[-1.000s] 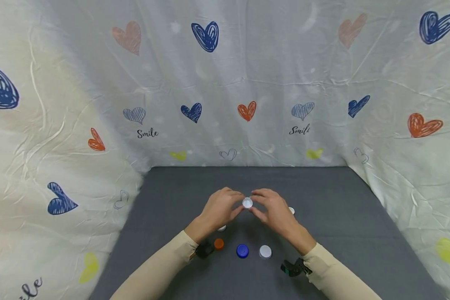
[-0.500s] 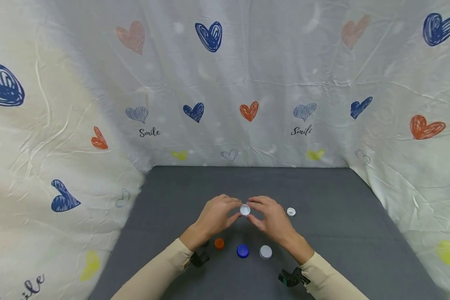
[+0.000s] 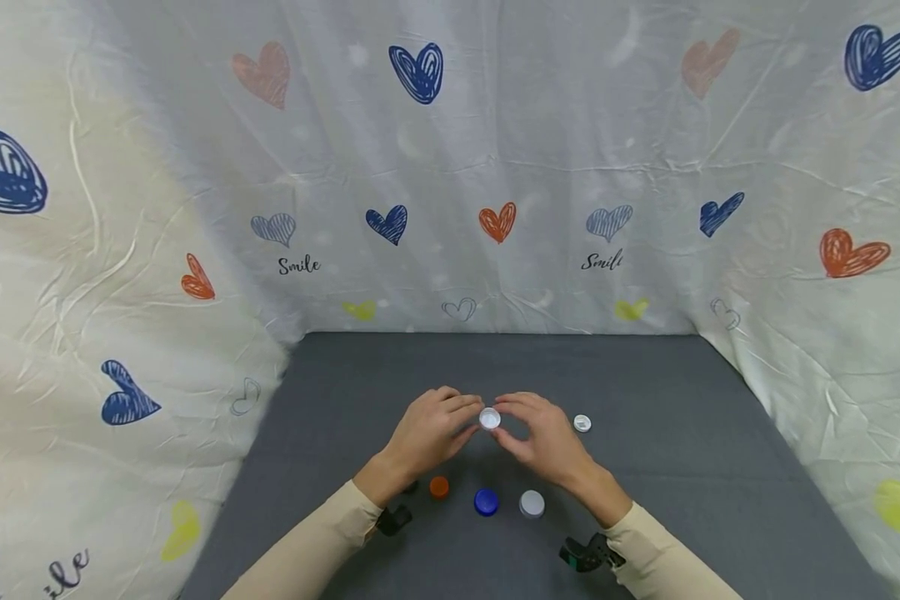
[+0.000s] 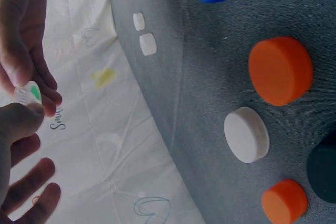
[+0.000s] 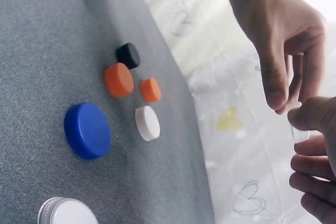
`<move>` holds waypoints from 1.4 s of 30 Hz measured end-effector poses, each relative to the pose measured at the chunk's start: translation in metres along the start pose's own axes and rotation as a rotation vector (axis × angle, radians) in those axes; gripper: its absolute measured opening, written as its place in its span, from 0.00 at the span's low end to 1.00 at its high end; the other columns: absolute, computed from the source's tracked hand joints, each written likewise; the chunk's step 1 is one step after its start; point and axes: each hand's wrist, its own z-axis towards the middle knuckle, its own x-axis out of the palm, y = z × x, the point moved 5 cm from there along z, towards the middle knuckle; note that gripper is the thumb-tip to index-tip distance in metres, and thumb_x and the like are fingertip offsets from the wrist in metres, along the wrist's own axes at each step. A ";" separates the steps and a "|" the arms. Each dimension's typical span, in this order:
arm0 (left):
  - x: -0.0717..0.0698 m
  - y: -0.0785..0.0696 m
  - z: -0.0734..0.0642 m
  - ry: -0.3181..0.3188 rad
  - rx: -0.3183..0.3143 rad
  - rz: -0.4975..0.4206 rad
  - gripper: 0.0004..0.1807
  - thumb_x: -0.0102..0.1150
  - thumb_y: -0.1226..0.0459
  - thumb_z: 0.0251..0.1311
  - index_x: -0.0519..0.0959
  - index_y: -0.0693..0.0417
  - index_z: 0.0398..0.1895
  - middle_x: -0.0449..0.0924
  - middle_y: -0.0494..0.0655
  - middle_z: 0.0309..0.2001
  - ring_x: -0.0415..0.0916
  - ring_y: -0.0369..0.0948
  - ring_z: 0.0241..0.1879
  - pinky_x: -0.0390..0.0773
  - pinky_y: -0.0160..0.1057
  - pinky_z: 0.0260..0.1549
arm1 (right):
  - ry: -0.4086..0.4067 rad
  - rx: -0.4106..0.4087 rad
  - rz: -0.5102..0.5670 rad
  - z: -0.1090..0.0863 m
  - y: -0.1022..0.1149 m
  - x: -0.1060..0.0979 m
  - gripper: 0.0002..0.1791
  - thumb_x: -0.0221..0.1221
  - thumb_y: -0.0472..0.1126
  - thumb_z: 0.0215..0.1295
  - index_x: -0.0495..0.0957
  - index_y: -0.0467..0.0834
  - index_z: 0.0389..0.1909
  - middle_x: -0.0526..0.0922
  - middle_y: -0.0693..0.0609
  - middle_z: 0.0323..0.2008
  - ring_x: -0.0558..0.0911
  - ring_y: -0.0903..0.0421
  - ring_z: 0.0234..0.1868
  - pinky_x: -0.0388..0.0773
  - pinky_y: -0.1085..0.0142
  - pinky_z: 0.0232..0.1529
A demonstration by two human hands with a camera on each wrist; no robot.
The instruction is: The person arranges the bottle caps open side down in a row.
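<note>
Between both hands, raised above the grey table, is a small round white bottle cap [image 3: 490,418]. My left hand [image 3: 432,432] pinches its left edge with thumb and fingers. On the opposite edge, my right hand [image 3: 546,442] does the same. Seen from the left wrist, the bottle cap [image 4: 27,94] has a ribbed side and a green mark. The right wrist view shows the left hand [image 5: 278,35] above and the right hand [image 5: 317,156] below, with the cap mostly hidden by the fingers.
On the grey table [image 3: 645,383] lie a blue cap [image 3: 486,502], a larger white cap [image 3: 532,504], an orange cap [image 3: 438,487] and a small white cap [image 3: 582,423]. Another orange cap [image 4: 284,202], a white cap [image 4: 246,135] and a black cap [image 4: 324,169] lie nearby. A heart-printed curtain [image 3: 420,158] surrounds the table.
Both hands, with the white bottle cap between them, have come slightly lower in the head view. The small white cap at the right now shows fully. Over the last half second little has moved.
</note>
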 end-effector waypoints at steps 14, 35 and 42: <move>-0.003 0.003 -0.003 -0.098 0.031 -0.067 0.14 0.72 0.57 0.58 0.88 0.50 0.46 0.88 0.40 0.45 0.81 0.38 0.40 0.80 0.34 0.36 | 0.016 0.033 0.109 -0.003 0.000 -0.005 0.16 0.66 0.50 0.66 0.84 0.51 0.53 0.85 0.55 0.52 0.83 0.58 0.56 0.82 0.57 0.53; 0.006 0.013 -0.002 0.138 -0.347 -0.615 0.09 0.64 0.55 0.66 0.89 0.47 0.39 0.87 0.37 0.32 0.82 0.34 0.29 0.82 0.31 0.32 | -0.077 -0.254 0.025 0.000 0.015 -0.009 0.28 0.76 0.36 0.51 0.83 0.45 0.56 0.85 0.49 0.53 0.81 0.50 0.56 0.78 0.54 0.57; 0.002 0.013 -0.003 0.086 -0.301 -0.507 0.13 0.67 0.57 0.62 0.87 0.49 0.48 0.88 0.43 0.44 0.84 0.39 0.36 0.84 0.37 0.34 | -0.056 -0.171 0.005 -0.004 0.010 -0.010 0.24 0.74 0.41 0.55 0.84 0.44 0.55 0.84 0.50 0.52 0.81 0.51 0.57 0.78 0.54 0.58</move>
